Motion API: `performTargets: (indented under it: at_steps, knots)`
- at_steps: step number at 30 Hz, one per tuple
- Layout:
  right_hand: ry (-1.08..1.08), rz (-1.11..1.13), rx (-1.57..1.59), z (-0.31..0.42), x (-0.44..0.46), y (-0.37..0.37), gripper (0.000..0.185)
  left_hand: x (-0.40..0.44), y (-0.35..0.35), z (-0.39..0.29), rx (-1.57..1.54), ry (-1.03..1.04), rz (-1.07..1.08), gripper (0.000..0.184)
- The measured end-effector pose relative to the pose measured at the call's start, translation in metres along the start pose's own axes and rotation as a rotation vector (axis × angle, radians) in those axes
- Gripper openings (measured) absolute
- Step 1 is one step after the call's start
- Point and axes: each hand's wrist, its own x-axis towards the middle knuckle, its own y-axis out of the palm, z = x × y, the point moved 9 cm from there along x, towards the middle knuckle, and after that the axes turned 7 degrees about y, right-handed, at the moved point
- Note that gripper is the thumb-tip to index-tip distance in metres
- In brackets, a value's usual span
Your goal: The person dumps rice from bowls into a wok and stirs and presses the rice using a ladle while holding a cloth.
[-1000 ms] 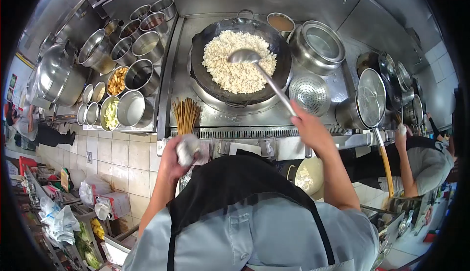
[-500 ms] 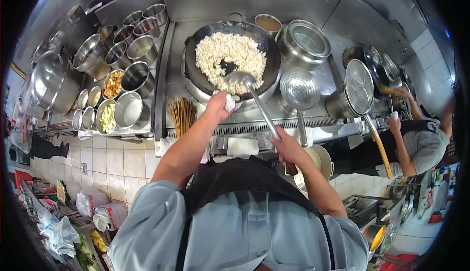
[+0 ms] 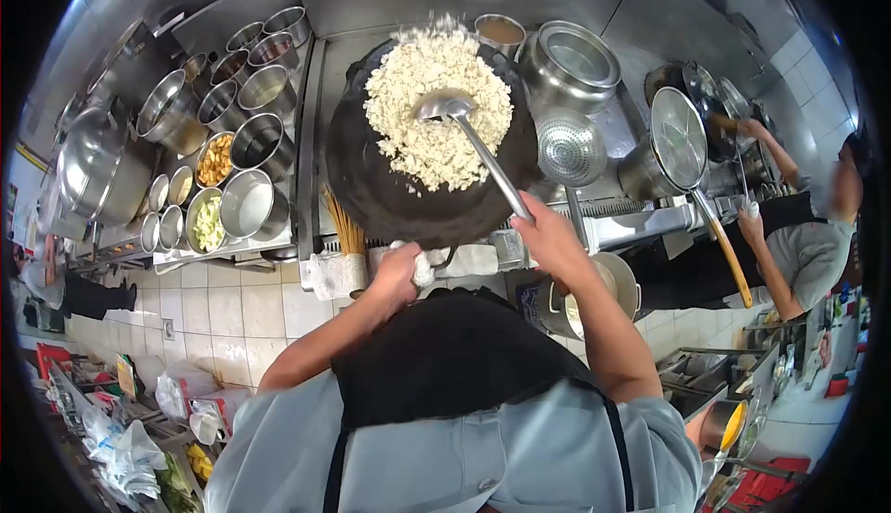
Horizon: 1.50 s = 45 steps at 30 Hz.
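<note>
My left hand is closed around a white cloth at the near edge of the black wok; the wok's handle there is partly hidden. The wok is pulled toward me and tilted. White rice fills its far part, with some grains in the air at the far rim. My right hand grips the long handle of a metal ladle, whose bowl rests over the rice.
Metal pots and cups of ingredients stand at the left. Right of the wok are a lidded pot, a perforated skimmer and a wire strainer. Bamboo sticks stand near left. A co-worker is at the right.
The wok has come toward me and tilted, with my left hand and cloth drawn back at its edge. Rice has spread and risen at the far rim. The ladle has moved up and away from me.
</note>
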Motion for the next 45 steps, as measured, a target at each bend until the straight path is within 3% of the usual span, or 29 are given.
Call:
performTargets:
  at_steps: [1,3,4,6,8,10,12,13,15,17,18,20,23,27,31,35,39,42,45]
  knots:
    - [0.025,0.022,0.065,0.002,-0.013,0.001,0.045,-0.004,0.012,-0.039,0.606,0.543,0.208,0.02]
    - [0.186,0.117,0.22,0.003,-0.042,0.002,0.048,0.031,0.018,-0.045,0.605,0.491,0.308,0.016]
    - [0.325,0.186,0.309,-0.001,-0.062,0.001,0.049,0.069,0.022,-0.02,-0.014,-0.069,0.169,0.014]
    - [0.312,0.328,0.351,0.018,-0.09,-0.012,0.05,0.063,0.048,-0.048,0.081,-0.032,-0.159,0.019]
    - [0.379,0.329,0.283,0.026,-0.116,-0.036,0.05,0.042,0.058,-0.041,0.052,-0.096,-0.02,0.022]
    - [0.43,0.4,0.268,0.031,-0.131,-0.049,0.051,-0.007,0.082,-0.057,0.089,-0.186,-0.097,0.023]
    - [0.439,0.373,0.19,0.017,-0.111,-0.045,0.033,-0.012,0.09,-0.069,0.16,-0.189,-0.178,0.025]
    - [0.339,0.413,0.254,0.009,-0.089,-0.034,0.033,0.009,0.083,-0.066,0.247,-0.219,-0.127,0.025]
    - [0.277,0.263,0.139,-0.012,-0.036,-0.016,0.037,0.07,0.042,-0.04,0.199,-0.118,-0.019,0.021]
    - [-0.187,-0.136,-0.235,-0.046,0.031,-0.003,0.044,0.087,0.013,-0.013,0.134,0.002,0.065,0.018]
    - [-0.101,-0.093,-0.145,-0.045,0.026,-0.004,0.048,0.077,-0.008,0.006,0.101,0.04,0.06,0.019]
    - [0.056,-0.005,0.036,-0.016,0.003,-0.009,0.056,0.039,0.016,-0.004,-0.026,0.125,0.071,0.025]
    - [0.208,0.033,0.189,-0.002,-0.038,-0.021,0.058,0.088,0.021,-0.021,0.072,0.025,0.008,0.019]
    - [-0.066,-0.19,0.035,0.002,-0.018,-0.021,0.058,0.13,0.046,-0.044,0.128,0.036,-0.031,0.012]
    - [-0.053,-0.076,-0.204,-0.036,0.061,0.005,0.058,0.134,0.047,-0.033,0.167,-0.041,-0.129,0.013]
    - [-0.04,-0.04,-0.057,-0.011,0.039,-0.022,0.059,0.109,0.062,-0.041,0.101,-0.09,-0.266,0.018]
    - [-0.097,0.006,-0.233,-0.044,0.08,0.014,0.06,0.121,0.062,-0.037,0.144,-0.083,-0.255,0.018]
    - [-0.24,0.037,-0.081,-0.029,0.087,0.003,0.064,0.111,0.061,-0.035,0.21,-0.002,-0.184,0.019]
    - [0.048,0.248,0.297,-0.018,0.026,-0.021,0.06,0.083,0.062,-0.013,0.139,-0.016,-0.073,0.023]
